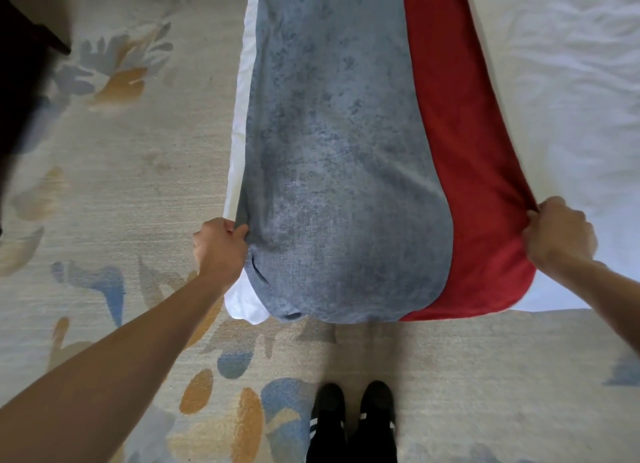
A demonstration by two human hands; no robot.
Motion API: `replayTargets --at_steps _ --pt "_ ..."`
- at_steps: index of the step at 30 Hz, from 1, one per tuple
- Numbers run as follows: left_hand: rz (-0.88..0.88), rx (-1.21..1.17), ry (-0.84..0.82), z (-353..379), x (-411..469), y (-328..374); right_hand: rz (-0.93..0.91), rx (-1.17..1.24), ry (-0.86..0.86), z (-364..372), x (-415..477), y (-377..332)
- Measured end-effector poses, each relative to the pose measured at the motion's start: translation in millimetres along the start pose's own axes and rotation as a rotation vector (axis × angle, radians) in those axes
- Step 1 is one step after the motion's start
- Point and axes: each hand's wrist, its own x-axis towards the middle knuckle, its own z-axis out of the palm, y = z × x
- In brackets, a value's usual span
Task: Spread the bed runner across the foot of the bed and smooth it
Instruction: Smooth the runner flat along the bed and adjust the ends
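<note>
The bed runner (339, 157) is a long band of mottled grey-blue cloth with a red stripe (460, 171) along its right side. It stretches away from me over the white bed (568, 91), and its near end hangs over the bed's edge. My left hand (218, 247) grips the runner's left corner where the grey cloth bunches over white bedding (242, 299). My right hand (557, 234) pinches the red edge at the right corner and pulls it outward.
A pale carpet (138, 171) with blue and orange floral patches covers the floor to the left and in front. My two dark shoes (353, 414) stand just below the runner's end. Dark furniture (24, 57) sits at the far left.
</note>
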Motion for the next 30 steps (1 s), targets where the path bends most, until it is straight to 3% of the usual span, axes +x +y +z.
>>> replayTargets --at_steps 5,30 --pt "0.013 0.015 -0.024 6 0 7 0.08 0.057 -0.055 5 5 -4" --pt "0.1 0.124 0.006 18 4 15 0.027 0.094 -0.005 10 10 -1"
